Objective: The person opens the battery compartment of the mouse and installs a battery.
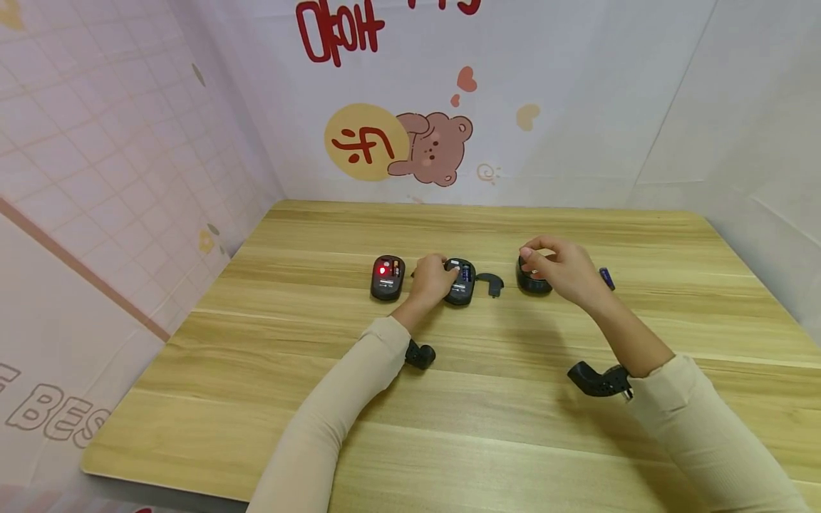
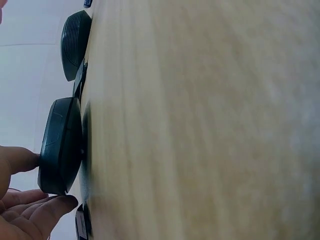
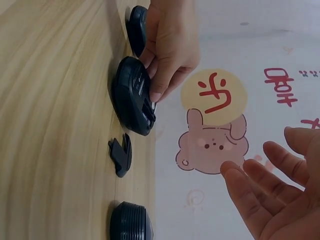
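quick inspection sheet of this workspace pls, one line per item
surface: wood-grain tabletop
job's things: middle mouse underside up, battery compartment open; left mouse underside up, red light on; loose compartment cover; ribbed round black container; loose battery
clutter: nothing seen beyond these
hands: left hand grips middle mouse; right hand over container, fingers apart, holding nothing visible
cables: nothing seen
surroundings: pale backdrop, printed bear

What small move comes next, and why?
Probably bring the right hand over to the loose cover: it lies beside the mouse that the left hand holds, whose open underside shows a blue battery, and the right hand looks empty.
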`<state>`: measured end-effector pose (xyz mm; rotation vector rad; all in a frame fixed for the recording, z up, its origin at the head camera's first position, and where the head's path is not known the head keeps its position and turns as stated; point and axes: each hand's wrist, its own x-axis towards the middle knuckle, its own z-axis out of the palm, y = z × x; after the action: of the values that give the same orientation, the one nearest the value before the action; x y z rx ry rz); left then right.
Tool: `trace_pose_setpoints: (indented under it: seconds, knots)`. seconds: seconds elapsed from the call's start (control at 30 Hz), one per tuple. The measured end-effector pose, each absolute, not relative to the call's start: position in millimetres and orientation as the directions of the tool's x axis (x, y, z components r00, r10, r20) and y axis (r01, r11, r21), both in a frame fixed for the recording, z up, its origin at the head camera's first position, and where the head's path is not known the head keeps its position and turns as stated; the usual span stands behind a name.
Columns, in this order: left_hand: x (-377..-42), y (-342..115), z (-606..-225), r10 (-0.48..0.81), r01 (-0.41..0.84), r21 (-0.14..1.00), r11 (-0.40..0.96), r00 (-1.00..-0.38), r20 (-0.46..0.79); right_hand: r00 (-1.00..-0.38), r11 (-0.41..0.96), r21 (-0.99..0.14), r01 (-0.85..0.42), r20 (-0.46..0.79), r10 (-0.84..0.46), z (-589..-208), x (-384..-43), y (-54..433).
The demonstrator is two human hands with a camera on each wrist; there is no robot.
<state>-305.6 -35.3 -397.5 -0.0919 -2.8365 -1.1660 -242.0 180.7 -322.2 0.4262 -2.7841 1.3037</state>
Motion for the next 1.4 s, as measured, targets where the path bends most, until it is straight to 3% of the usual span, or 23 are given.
trace_pose_setpoints:
  seconds: [0.27, 0.53, 0.8, 1.17, 1.4]
  knots:
    - [-306.6, -36.5, -398.1, 0.036, 0.083, 0.705, 0.704, -0.996, 0.082, -0.973, 0.668, -0.711, -0.22, 0.111, -0.203, -332.7, -251.3, 199.4]
    - [-307.6, -38.4, -395.2, 0.05, 0.097, 0.675, 0.731, -0.995, 0.089, -0.976, 0.769, -0.601, -0.219, 0.148, -0.161, -342.6, -260.0, 213.2]
    - [-306.6, -32.1, -376.7, 0.007, 0.092, 0.628, 0.772, -0.991, 0.136, -0.956, 0.876, -0.389, -0.286, 0.183, -0.23, -358.2, -271.2, 225.6]
    - [-298.9, 19.6, -356.8, 0.27, 0.237, 0.685, 0.689, -0.961, 0.061, -0.96, 0.879, -0.39, -0.274, 0.049, -0.277, -372.8, -282.2, 232.4]
    - [-296.4, 59.8, -368.0, 0.423, 0.362, 0.56, 0.746, -0.906, 0.022, -0.953, 0.884, -0.374, -0.28, -0.004, -0.303, -379.0, -288.1, 232.3]
